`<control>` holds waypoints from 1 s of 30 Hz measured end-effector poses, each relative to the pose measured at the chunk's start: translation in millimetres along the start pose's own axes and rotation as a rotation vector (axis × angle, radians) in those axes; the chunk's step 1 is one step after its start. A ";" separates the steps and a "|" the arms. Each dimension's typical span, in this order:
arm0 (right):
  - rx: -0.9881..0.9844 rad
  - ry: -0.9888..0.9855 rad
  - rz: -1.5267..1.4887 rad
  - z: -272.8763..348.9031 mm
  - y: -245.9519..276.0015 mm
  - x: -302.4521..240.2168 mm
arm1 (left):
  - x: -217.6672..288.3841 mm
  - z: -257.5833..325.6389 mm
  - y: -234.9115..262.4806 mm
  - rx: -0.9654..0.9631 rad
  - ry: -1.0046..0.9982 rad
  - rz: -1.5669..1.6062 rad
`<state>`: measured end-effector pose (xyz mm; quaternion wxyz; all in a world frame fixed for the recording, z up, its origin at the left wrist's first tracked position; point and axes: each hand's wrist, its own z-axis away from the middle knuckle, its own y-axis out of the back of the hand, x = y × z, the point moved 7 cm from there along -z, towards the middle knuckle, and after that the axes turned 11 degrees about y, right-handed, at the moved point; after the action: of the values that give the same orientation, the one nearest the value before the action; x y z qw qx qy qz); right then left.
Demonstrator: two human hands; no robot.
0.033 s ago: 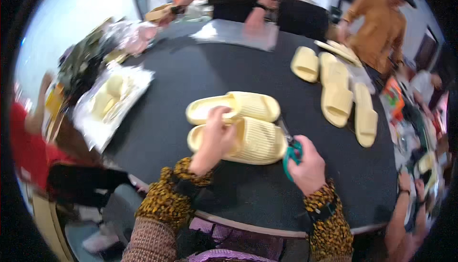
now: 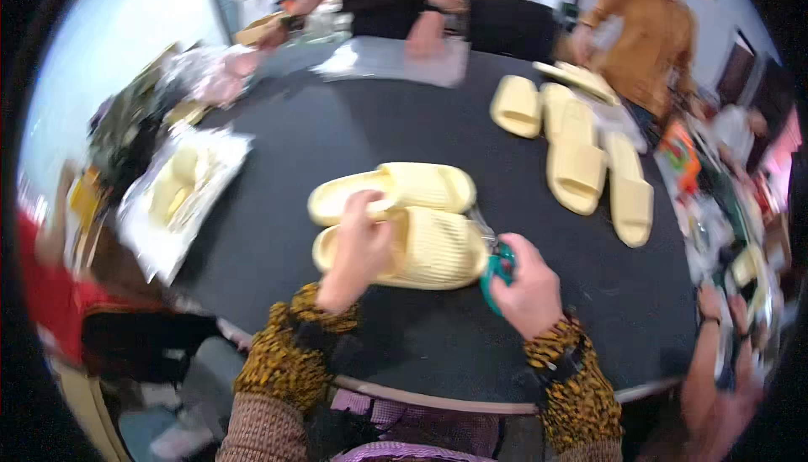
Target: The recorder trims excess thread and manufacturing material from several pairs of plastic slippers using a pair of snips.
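Pale yellow foam slippers, a ribbed pair (image 2: 412, 226), lie side by side near the front edge of the round black desk (image 2: 353, 125). The left hand (image 2: 358, 247) presses down on the nearer slipper, fingers (image 2: 364, 208) curled over its strap, probably to keep it from sliding. The right hand (image 2: 528, 287) is closed around teal-handled scissors (image 2: 497, 267), their blades pointing at the pair's heel end, where the two seem joined. Further off, more yellow slippers (image 2: 581, 159) lie loose on the right. A clear plastic bag with another pair (image 2: 181, 188) sits left. Other people stand behind the desk.
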<state>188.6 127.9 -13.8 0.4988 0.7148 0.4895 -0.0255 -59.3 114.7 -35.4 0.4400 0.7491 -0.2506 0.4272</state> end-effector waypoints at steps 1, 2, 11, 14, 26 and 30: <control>-0.021 0.010 0.013 -2.3 1.3 -0.1 | -4.9 -0.1 1.0 -0.071 0.134 0.058; -0.042 -0.014 0.029 -1.8 2.5 1.9 | -15.3 -2.9 -2.9 -0.059 0.094 0.074; 0.068 0.145 0.001 2.1 10.7 0.1 | -10.9 -6.7 -12.5 -0.258 0.084 0.047; 0.111 0.153 -0.004 2.5 13.6 -3.6 | -1.2 -3.7 -14.8 -0.248 -0.030 -0.076; 0.081 0.152 -0.009 2.5 7.4 -4.6 | 1.2 0.1 -13.8 -0.147 -0.063 -0.225; 0.073 0.146 0.021 2.1 6.2 -3.9 | 2.9 1.5 -15.1 -0.154 -0.056 -0.182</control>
<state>192.0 123.6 -8.5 0.4358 0.7375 0.5158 0.0142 -45.8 120.7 -40.0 0.5263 0.7443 -0.2258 0.3438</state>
